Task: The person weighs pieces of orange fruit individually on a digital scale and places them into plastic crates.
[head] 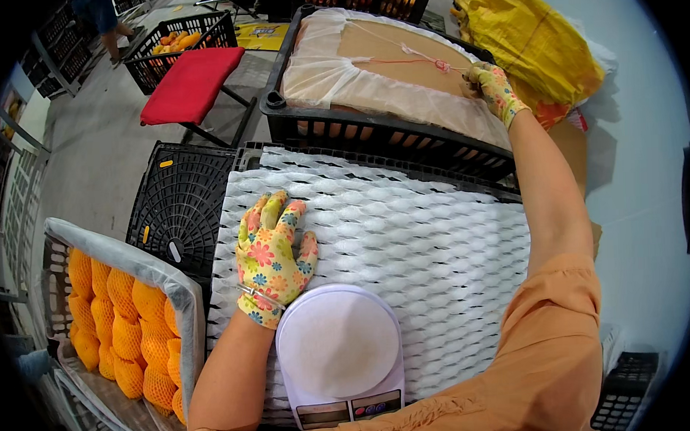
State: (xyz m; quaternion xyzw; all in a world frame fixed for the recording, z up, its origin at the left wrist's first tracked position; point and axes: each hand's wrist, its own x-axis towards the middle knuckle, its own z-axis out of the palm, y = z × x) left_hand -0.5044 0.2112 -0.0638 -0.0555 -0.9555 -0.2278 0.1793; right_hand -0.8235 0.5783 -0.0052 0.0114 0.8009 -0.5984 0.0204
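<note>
My left hand, in a flowered glove with a metal bracelet at the wrist, lies palm down on white foam netting. Its thumb is apart from the fingers. Just below it, a white kitchen scale rests on the netting with a bare round plate. My right hand, gloved alike, reaches to the far black crate. Its fingers are curled at the end of a red string, which runs taut and knotted over a cardboard sheet. White film wraps around that sheet.
To the left, a lined crate holds several fruits in orange foam nets. Beyond stand a black ribbed panel, a red folding stool and a fruit crate. A yellow sack lies at the right. A person's leg shows far off.
</note>
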